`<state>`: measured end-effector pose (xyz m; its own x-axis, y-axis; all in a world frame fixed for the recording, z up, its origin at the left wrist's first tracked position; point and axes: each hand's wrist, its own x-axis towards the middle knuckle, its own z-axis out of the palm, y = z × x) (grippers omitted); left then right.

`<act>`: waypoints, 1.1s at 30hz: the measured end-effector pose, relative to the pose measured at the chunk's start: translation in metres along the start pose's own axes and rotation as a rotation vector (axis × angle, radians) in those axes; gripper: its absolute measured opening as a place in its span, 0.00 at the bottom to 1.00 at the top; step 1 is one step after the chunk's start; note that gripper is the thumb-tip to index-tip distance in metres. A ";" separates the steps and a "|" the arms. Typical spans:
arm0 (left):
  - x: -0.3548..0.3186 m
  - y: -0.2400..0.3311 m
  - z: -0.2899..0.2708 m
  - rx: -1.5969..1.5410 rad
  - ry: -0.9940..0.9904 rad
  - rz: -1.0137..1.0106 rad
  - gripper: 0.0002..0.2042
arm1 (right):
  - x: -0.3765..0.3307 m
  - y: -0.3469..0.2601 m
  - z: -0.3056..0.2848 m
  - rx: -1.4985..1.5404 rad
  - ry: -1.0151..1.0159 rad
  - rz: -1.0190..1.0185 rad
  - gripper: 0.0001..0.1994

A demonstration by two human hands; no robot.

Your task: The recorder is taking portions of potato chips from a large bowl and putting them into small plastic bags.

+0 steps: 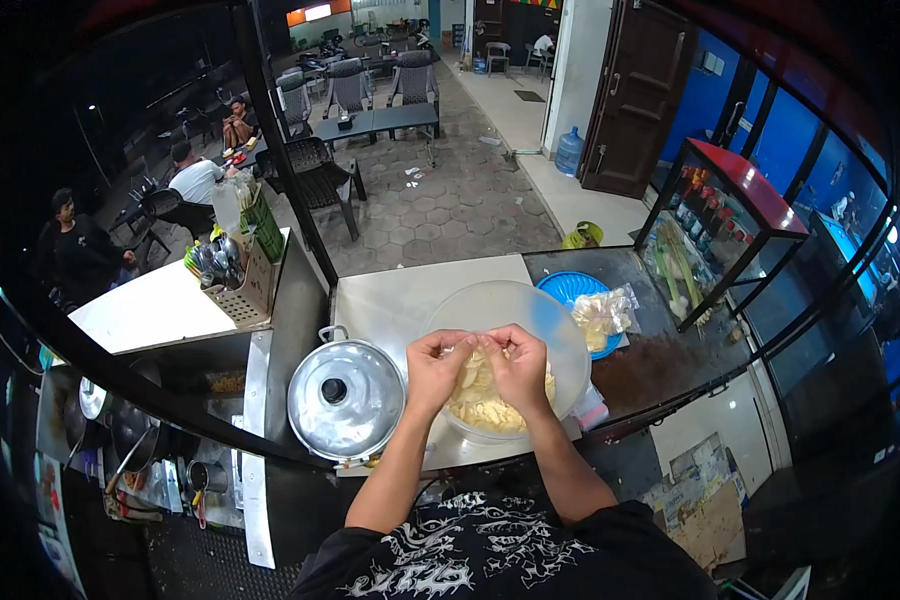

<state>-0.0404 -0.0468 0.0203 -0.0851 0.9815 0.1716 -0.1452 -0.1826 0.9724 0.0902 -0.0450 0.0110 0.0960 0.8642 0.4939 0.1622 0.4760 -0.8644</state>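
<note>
Close together over a large translucent plastic bowl (460,305), my left hand (437,368) and my right hand (519,366) meet at the thumbs. The fingers of both are curled in and pinched. Whatever lies between the fingertips is too small and hidden to make out. Pale yellow pieces and crumbs (490,412) lie in the bowl below, partly covered by my hands. Right of the bowl stands a blue plastic basket (562,284), with a clear plastic bag (618,308) of pale yellow pieces on it.
A lidded metal pot (315,410) stands just left of the bowl. Farther left, a cutlery holder (242,300) sits on a white counter (135,308). A glass display case (735,215) with bottles and green stalks is at right. Several people sit or stand beyond the counter.
</note>
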 end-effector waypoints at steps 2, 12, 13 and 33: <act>0.002 -0.001 -0.004 -0.152 -0.076 -0.083 0.06 | 0.003 0.001 -0.003 0.388 -0.057 0.218 0.02; 0.002 -0.011 0.013 -0.176 -0.084 -0.072 0.05 | 0.012 0.005 -0.032 0.338 -0.130 0.151 0.04; 0.003 -0.011 0.017 -0.132 -0.084 -0.082 0.05 | 0.012 0.007 -0.036 0.219 -0.101 0.052 0.04; 0.006 -0.016 0.097 0.005 -0.011 -0.044 0.05 | 0.051 0.049 -0.129 0.523 -0.217 0.256 0.06</act>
<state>0.0570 -0.0324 0.0210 -0.0679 0.9891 0.1303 -0.1439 -0.1390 0.9798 0.2302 0.0012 0.0056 -0.1424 0.9488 0.2820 -0.3474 0.2189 -0.9118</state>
